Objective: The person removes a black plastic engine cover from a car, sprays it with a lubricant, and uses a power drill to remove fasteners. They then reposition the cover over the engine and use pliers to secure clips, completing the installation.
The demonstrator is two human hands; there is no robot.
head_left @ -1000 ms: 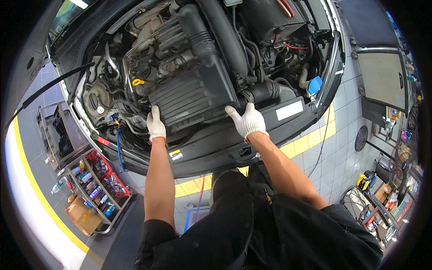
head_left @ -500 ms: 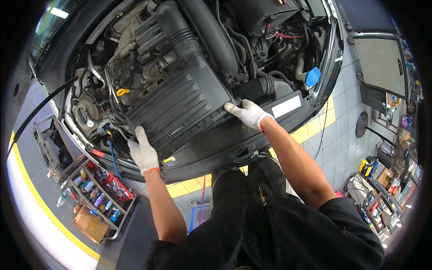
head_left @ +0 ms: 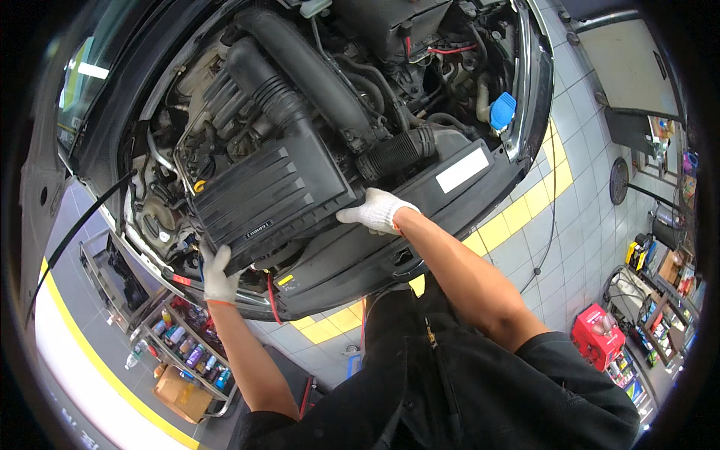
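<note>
The ribbed black air filter housing (head_left: 274, 191) lies over the engine in an open car bay, between my two white-gloved hands. My left hand (head_left: 220, 276) holds its near left corner, thumb up and the other fingers partly hidden at the edge. At the near right corner, my right hand (head_left: 379, 211) grips the rim with its fingertips, their undersides out of sight. A corrugated black duct (head_left: 401, 152) sits beside the housing's right end, and a thick black intake pipe (head_left: 289, 112) runs behind it. A dark gap shows below the housing's near edge.
The black front panel (head_left: 442, 199) of the bay lies between me and the engine. A blue reservoir cap (head_left: 503, 110) is at the right, a yellow dipstick handle (head_left: 199, 186) at the left. A prop rod (head_left: 90, 217) slants at far left, above a bottle-filled cart (head_left: 187, 349).
The housing's near edge has lifted away from the front panel, opening a gap where a red hose now shows. Both hands have moved with it, and the whole view has shifted.
</note>
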